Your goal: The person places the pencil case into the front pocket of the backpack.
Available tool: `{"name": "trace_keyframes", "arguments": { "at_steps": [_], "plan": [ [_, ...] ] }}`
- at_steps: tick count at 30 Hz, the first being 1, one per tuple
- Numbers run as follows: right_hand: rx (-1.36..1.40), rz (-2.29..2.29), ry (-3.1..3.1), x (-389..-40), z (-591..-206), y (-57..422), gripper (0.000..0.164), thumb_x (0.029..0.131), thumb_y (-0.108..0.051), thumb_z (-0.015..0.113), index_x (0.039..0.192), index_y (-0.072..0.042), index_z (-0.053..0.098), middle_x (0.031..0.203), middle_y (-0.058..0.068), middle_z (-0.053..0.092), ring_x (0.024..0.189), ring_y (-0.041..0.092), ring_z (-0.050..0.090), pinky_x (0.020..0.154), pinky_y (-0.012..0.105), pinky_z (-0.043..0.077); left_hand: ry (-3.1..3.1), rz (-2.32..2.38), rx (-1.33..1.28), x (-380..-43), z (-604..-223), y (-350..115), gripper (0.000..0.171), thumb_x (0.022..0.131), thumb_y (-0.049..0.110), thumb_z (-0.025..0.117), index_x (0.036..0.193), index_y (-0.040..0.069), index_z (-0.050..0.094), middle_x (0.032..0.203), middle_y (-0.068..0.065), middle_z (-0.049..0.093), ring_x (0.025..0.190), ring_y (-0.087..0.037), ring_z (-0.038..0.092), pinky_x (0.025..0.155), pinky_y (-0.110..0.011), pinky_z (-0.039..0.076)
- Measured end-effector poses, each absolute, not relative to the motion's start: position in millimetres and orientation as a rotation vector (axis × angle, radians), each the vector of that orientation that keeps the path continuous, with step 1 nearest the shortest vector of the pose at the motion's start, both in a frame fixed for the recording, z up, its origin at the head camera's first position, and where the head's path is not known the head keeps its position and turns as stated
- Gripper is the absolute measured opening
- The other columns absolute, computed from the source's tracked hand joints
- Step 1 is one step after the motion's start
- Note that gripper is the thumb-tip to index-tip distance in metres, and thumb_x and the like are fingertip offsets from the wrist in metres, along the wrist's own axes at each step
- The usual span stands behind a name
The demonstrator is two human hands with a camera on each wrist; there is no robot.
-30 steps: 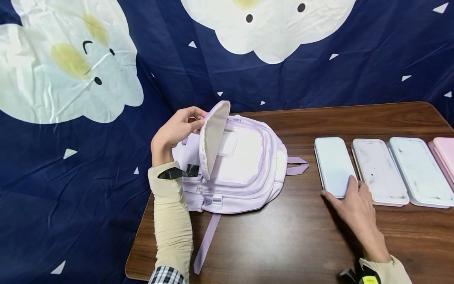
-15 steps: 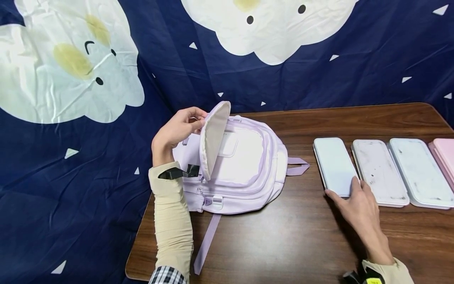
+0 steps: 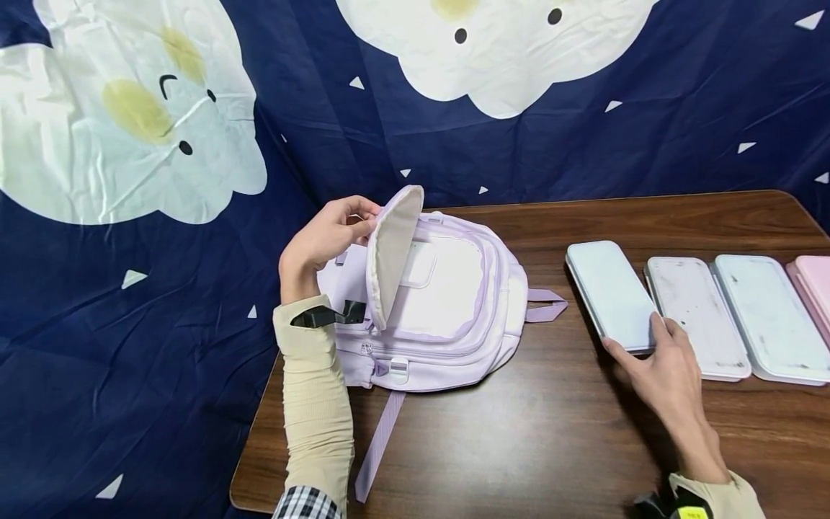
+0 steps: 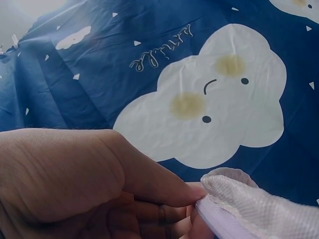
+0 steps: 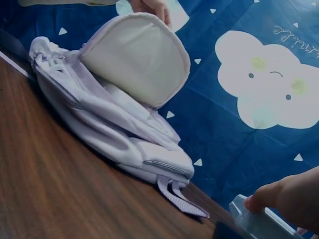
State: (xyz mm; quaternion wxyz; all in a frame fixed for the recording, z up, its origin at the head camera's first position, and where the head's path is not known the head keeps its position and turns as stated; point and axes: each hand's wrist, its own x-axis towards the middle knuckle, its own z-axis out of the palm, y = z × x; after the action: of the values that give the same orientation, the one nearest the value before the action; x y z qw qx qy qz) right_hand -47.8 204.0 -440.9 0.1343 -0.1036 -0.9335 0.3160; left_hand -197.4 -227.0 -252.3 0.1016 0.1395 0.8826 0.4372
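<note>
A lilac backpack (image 3: 512,303) lies on the table, its front pocket flap (image 3: 393,267) lifted upright. My left hand (image 3: 327,238) pinches the flap's edge between thumb and fingers; the left wrist view shows the thumb (image 4: 169,186) on the fabric rim. My right hand (image 3: 664,375) grips the near end of a pale blue flat case (image 3: 612,295), thumb on one side and fingers on the other. The case lies at a slant, its far end turned left. In the right wrist view only a corner of the case (image 5: 264,224) shows beside the thumb.
Right of the held case lie a greyish-white case (image 3: 697,317), another pale blue case (image 3: 772,317) and a pink case (image 3: 813,281), side by side. A strap (image 3: 379,447) trails from the backpack over the wooden table (image 3: 506,447). A dark blue cloud-print curtain (image 3: 415,144) hangs behind.
My right hand has closed its grip on the near end of the pale blue case, which has turned and shifted away from the row. The left hand keeps holding the flap in place.
</note>
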Motion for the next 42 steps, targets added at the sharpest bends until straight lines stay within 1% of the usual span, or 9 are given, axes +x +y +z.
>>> {"name": "trace_keyframes", "arguments": {
  "at_steps": [5, 12, 18, 31, 33, 35, 37, 39, 42],
  "plan": [
    [-0.286, 0.985, -2.672, -50.0, -432.4, 206.2, 0.084, 0.082, -0.037, 0.072, 0.141, 0.009, 0.035, 0.134, 0.038, 0.038, 0.118, 0.054, 0.039, 0.094, 0.065, 0.031, 2.596, 1.300, 0.409, -197.4, -252.0, -226.7, 0.026, 0.097, 0.006, 0.051, 0.119, -0.007, 0.054, 0.103, -0.013, 0.059, 0.080, -0.010, 0.061, 0.076, -0.023, 0.052],
    [-0.226, 1.086, -2.634, -53.6, -421.9, 207.6, 0.080, 0.081, -0.032, 0.075, 0.140, 0.008, 0.039, 0.137, 0.035, 0.039, 0.123, 0.054, 0.039, 0.098, 0.065, 0.031, 2.585, 1.311, 0.408, -198.8, -253.5, -226.6, 0.025, 0.097, 0.006, 0.051, 0.118, -0.007, 0.054, 0.102, -0.013, 0.060, 0.079, -0.010, 0.062, 0.076, -0.024, 0.053],
    [-0.196, 1.111, -2.607, -55.1, -416.0, 204.6, 0.078, 0.080, -0.031, 0.076, 0.141, 0.004, 0.041, 0.141, 0.030, 0.039, 0.125, 0.051, 0.039, 0.098, 0.064, 0.032, 2.600, 1.332, 0.388, -198.7, -254.4, -225.0, 0.022, 0.096, 0.004, 0.051, 0.116, -0.005, 0.056, 0.099, -0.010, 0.061, 0.079, -0.012, 0.062, 0.075, -0.024, 0.053],
    [-0.045, 1.125, -2.466, -60.7, -407.2, 194.1, 0.077, 0.074, -0.022, 0.081, 0.139, -0.002, 0.046, 0.138, 0.024, 0.045, 0.124, 0.046, 0.043, 0.101, 0.060, 0.032, 2.607, 1.330, 0.369, -196.1, -252.5, -223.5, 0.021, 0.097, 0.005, 0.051, 0.115, -0.003, 0.057, 0.098, -0.010, 0.061, 0.079, -0.013, 0.063, 0.074, -0.025, 0.053],
    [-0.028, 1.126, -2.452, -60.8, -406.1, 192.1, 0.077, 0.072, -0.020, 0.082, 0.139, -0.004, 0.047, 0.137, 0.022, 0.047, 0.123, 0.044, 0.045, 0.103, 0.052, 0.034, 2.605, 1.325, 0.373, -195.5, -252.1, -223.4, 0.022, 0.097, 0.006, 0.051, 0.116, -0.004, 0.056, 0.098, -0.010, 0.061, 0.079, -0.013, 0.062, 0.075, -0.025, 0.053],
    [-0.009, 1.123, -2.434, -60.9, -405.2, 190.1, 0.077, 0.070, -0.018, 0.083, 0.138, -0.005, 0.049, 0.136, 0.020, 0.048, 0.120, 0.043, 0.047, 0.104, 0.038, 0.035, 2.607, 1.321, 0.373, -195.4, -252.2, -223.4, 0.022, 0.097, 0.006, 0.051, 0.116, -0.004, 0.056, 0.097, -0.009, 0.061, 0.079, -0.013, 0.062, 0.074, -0.025, 0.053],
    [0.020, 1.122, -2.415, -61.1, -404.4, 187.9, 0.077, 0.068, -0.015, 0.084, 0.137, -0.005, 0.051, 0.136, 0.018, 0.049, 0.119, 0.041, 0.048, 0.103, 0.021, 0.032, 2.609, 1.317, 0.374, -195.4, -252.5, -223.5, 0.022, 0.097, 0.006, 0.051, 0.116, -0.004, 0.057, 0.097, -0.009, 0.061, 0.079, -0.013, 0.062, 0.074, -0.025, 0.053],
    [0.062, 1.124, -2.394, -62.0, -403.5, 186.0, 0.078, 0.066, -0.014, 0.085, 0.136, -0.005, 0.052, 0.135, 0.017, 0.050, 0.118, 0.040, 0.049, 0.098, 0.008, 0.027, 2.611, 1.313, 0.375, -195.8, -252.8, -223.5, 0.022, 0.097, 0.006, 0.051, 0.116, -0.004, 0.057, 0.098, -0.009, 0.061, 0.079, -0.013, 0.062, 0.075, -0.025, 0.053],
    [0.119, 1.129, -2.378, -62.4, -401.3, 182.9, 0.078, 0.065, -0.013, 0.086, 0.135, -0.006, 0.053, 0.136, 0.015, 0.050, 0.117, 0.037, 0.049, 0.094, 0.002, 0.023, 2.616, 1.304, 0.375, -196.4, -252.8, -223.3, 0.022, 0.097, 0.006, 0.051, 0.116, -0.003, 0.057, 0.098, -0.009, 0.061, 0.080, -0.013, 0.062, 0.075, -0.025, 0.053]
  ]
}}
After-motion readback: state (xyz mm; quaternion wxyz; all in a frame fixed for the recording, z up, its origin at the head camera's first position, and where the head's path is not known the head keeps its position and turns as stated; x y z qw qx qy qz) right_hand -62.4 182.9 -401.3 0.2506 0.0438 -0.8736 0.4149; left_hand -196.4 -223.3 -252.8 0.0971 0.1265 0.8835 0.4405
